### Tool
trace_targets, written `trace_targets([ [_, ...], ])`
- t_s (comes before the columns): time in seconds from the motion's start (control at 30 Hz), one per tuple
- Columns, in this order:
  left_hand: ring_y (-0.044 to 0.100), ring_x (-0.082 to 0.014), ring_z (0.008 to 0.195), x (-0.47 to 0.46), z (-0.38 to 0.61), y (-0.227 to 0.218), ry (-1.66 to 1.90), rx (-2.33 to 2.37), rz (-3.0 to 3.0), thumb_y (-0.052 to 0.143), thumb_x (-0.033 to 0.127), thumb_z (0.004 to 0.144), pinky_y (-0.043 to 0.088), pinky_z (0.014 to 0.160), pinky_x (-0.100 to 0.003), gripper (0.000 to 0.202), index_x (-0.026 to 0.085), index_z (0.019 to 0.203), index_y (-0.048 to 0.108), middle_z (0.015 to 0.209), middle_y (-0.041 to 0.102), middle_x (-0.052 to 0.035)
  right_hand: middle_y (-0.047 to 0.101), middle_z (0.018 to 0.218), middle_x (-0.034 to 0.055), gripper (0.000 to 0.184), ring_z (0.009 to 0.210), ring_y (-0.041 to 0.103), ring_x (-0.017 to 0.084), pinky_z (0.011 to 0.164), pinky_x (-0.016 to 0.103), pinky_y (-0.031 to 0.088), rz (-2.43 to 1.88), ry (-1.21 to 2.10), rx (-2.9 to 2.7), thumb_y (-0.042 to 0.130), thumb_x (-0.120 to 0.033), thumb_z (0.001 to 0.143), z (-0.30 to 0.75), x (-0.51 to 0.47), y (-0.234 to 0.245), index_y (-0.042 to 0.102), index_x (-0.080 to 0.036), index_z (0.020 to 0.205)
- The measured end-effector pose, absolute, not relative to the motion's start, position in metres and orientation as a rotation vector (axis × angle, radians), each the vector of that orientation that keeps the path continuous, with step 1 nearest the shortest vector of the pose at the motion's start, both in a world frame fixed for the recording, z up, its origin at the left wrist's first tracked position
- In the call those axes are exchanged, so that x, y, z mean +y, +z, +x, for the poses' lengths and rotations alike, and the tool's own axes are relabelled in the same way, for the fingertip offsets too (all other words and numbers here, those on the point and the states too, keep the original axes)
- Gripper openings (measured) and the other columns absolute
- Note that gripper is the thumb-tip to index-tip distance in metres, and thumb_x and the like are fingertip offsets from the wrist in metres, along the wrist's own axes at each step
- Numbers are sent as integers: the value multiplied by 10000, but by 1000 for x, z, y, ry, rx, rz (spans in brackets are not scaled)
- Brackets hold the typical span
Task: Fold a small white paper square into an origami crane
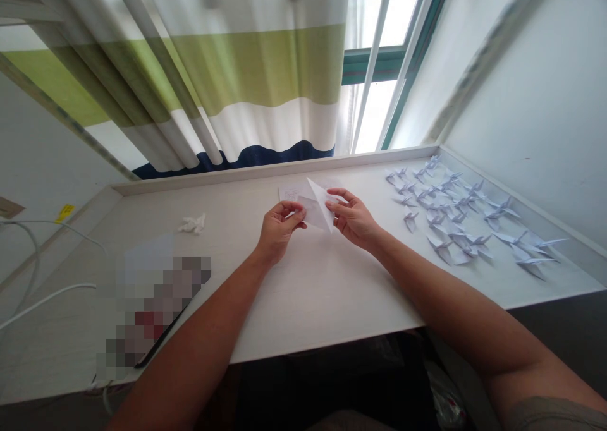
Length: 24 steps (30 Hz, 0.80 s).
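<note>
The table (327, 292) spans most of the view, a raised rim along its back and right edges; open surface runs from its middle to its front edge, with room for the forearms to move. Beyond the table's back edge hangs a striped curtain (265, 64) — and, right of that, a barred window (374, 71). Toward the table's right rim spreads a cluster of folded paper birds (458, 218). An object masked by pixels (165, 304) lies near the table's left front edge. Over the table's middle, the left hand (279, 229) and right hand (358, 221) hold folded white paper (318, 206) — left fingers pinched narrow on one side, right fingers and thumb closed on the other. On the table's left half sits a crumpled white wad (192, 224).
</note>
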<state>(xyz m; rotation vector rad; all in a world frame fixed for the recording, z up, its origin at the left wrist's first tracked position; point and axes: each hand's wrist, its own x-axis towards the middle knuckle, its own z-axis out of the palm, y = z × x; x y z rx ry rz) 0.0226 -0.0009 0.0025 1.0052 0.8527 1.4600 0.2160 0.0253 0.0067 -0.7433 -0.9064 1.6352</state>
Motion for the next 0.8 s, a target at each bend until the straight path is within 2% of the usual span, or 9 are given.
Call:
trace_targets([
  [0.13,672,-118,785,1,21,7,1522,812,843,987,236,608,563,722,-233,299,181,819,782,837,746,-12,771,940,14,465,879,694,172,811,334,585,-758,1607,-937,1052,-355,566,217,27,5,753,-232,900],
  [0.23,701,-131,825,1,20,11,1498,766,774,962,199,625,584,791,-260,278,187,840,787,870,763,-14,759,940,17,454,895,689,177,854,363,587,-757,1616,-1001,1041,-386,587,217,26,5,759,-231,908],
  [0.4,686,-131,759,-2,20,11,1398,785,780,949,182,635,580,773,-280,270,183,824,756,805,743,-1,729,938,-12,469,892,691,180,867,399,595,-744,1582,-1163,1018,-398,630,215,21,4,674,-243,908],
  [0.5,676,-130,742,-3,21,9,1343,823,827,964,224,647,560,747,-272,294,172,835,745,793,738,-11,708,867,-39,514,836,679,163,829,377,587,-719,1512,-1223,1018,-388,632,213,21,3,598,-245,891],
  [0.6,692,-150,781,-4,23,6,1303,842,909,964,334,681,554,758,-282,309,168,842,760,836,754,-32,738,837,-35,553,806,692,172,802,375,585,-718,1507,-1229,1013,-401,644,214,21,2,605,-258,989],
  [0.73,726,-206,934,-7,26,3,1318,846,1110,933,437,748,561,871,-341,375,189,996,801,1069,796,-77,771,867,-11,574,810,720,185,808,379,596,-724,1563,-1133,1016,-428,643,215,24,1,634,-255,1035],
  [0.8,723,-206,927,-7,26,1,1334,860,1189,956,421,731,550,872,-339,445,198,1079,791,1051,793,-76,764,848,-16,592,785,719,183,798,376,600,-718,1616,-1087,1030,-422,622,216,25,1,646,-256,1041],
])
